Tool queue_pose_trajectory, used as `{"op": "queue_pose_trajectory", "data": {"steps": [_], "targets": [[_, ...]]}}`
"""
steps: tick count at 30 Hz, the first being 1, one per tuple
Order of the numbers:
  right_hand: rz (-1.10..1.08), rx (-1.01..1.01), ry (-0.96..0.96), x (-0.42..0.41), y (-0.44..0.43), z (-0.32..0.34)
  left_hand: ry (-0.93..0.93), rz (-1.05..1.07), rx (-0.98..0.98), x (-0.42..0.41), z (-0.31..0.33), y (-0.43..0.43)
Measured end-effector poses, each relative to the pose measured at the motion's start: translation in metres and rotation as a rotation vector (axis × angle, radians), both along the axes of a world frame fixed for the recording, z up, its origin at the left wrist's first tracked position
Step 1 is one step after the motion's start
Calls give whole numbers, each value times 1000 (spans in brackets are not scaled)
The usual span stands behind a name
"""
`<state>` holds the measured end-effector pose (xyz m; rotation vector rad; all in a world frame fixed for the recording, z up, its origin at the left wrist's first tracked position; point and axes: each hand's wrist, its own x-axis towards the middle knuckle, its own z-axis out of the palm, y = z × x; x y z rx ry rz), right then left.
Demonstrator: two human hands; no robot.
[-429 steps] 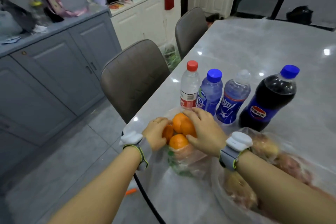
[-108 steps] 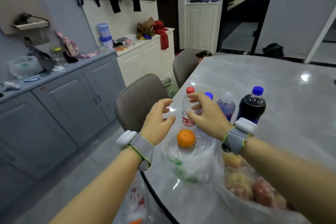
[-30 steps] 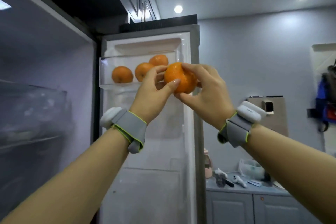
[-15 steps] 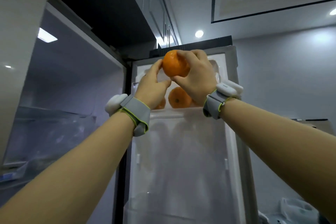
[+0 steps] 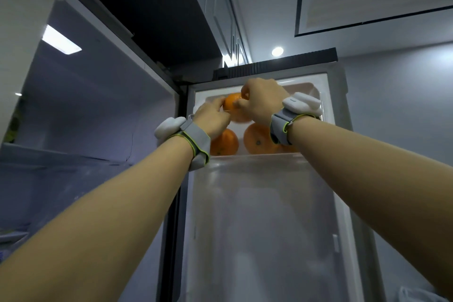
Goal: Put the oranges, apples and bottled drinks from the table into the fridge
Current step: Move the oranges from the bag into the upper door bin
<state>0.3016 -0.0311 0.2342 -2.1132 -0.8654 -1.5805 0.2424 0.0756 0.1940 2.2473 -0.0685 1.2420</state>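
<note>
Orange oranges [image 5: 224, 142]; grey wristbands [image 5: 196, 141], lime-edged.

No readable text, label, brand or number in view. White plastic fridge door [image 5: 264, 203] -- plain, unmarked. Grey fabric wristbands with white pods [image 5: 196, 142] -- no lettering legible.

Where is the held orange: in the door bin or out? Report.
Partly in, unreleased: left grip and right grip hold the orange at the door bin rim, above other oranges inside.
</note>
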Motion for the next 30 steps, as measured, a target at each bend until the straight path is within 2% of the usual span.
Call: {"op": "queue_pose_trajectory", "data": {"steps": [4,8,16,22,26,30], "targets": [[-31,-17,-74,3,-4,-9,-84,103,36,4,-11,-1],[75,13,-111,0,-16,-22,-129,100,73,-2,-19,-6],[190,0,-131,-22,-70,-74,-261,-172,-50,-6,-59,-46],[167,41,-78,-36,-114,-125,-403,-433,-112,-1,-93,-89],[106,44,-36,-44,-159,-163,-418,-507,-87,2,-122,-130],[86,79,55,-57,-203,-193,-350,-670,-140,5,-153,-170]]}}
